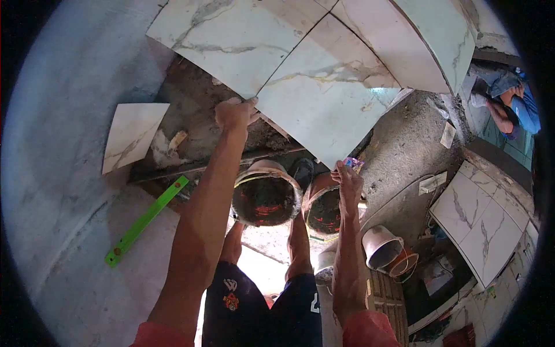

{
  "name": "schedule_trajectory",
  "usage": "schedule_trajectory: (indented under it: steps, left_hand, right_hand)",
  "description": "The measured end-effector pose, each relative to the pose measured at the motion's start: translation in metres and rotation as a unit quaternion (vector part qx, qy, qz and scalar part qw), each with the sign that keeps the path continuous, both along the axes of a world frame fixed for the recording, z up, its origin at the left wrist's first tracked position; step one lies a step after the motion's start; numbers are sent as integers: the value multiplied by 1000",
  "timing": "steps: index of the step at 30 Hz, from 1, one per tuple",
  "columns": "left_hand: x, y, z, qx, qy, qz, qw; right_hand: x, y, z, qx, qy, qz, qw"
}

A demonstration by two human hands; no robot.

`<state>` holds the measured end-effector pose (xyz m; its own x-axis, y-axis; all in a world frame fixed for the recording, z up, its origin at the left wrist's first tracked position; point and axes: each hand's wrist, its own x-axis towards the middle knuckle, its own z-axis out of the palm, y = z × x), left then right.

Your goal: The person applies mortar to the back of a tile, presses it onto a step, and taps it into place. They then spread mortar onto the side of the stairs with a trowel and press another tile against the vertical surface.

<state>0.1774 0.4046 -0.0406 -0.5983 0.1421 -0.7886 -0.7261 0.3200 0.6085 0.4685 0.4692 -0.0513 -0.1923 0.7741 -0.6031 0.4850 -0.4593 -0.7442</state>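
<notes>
A large white marble-patterned tile (332, 104) with grey-brown veins lies against similar tiles, dark narrow joints between them. My left hand (234, 114) is closed at its left corner, fingertips at the edge beside the neighbouring tile (231, 43). At the near corner, my right hand (348, 182) pinches the same tile between thumb and fingers. The undersides of both grips are hidden. Below the tile, between my arms, stand a bucket (266, 202) with dark contents and a second bucket (324, 211).
A green spirit level (147, 222) and a cut tile piece (136, 136) are on the left. More buckets (383, 248) stand at lower right, near a tiled slab (480, 220). Another person (514, 101) is at upper right. Rough mortar (399, 139) covers the ground beside the tile.
</notes>
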Motion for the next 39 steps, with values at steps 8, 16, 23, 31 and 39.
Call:
schedule_trajectory:
  steps: [8, 16, 23, 31, 39]
  left_hand:
    - [2, 1, 3, -2, 21, -17, 1000]
    - [10, 3, -17, -54, 23, 81, 995]
    - [54, 5, -50, -48, 60, 98, 992]
    - [52, 5, -56, -201, 171, -27, 964]
    - [49, 5, -45, -142, 102, 34, 984]
  right_hand:
    - [5, 0, -6, -11, 10, 8, 1000]
    - [-8, 6, 10, 179, -95, 80, 976]
    - [-90, 37, 23, 175, 146, 35, 973]
    - [-167, 94, 6, 130, 327, 52, 935]
    - [-179, 94, -6, 131, 289, 72, 945]
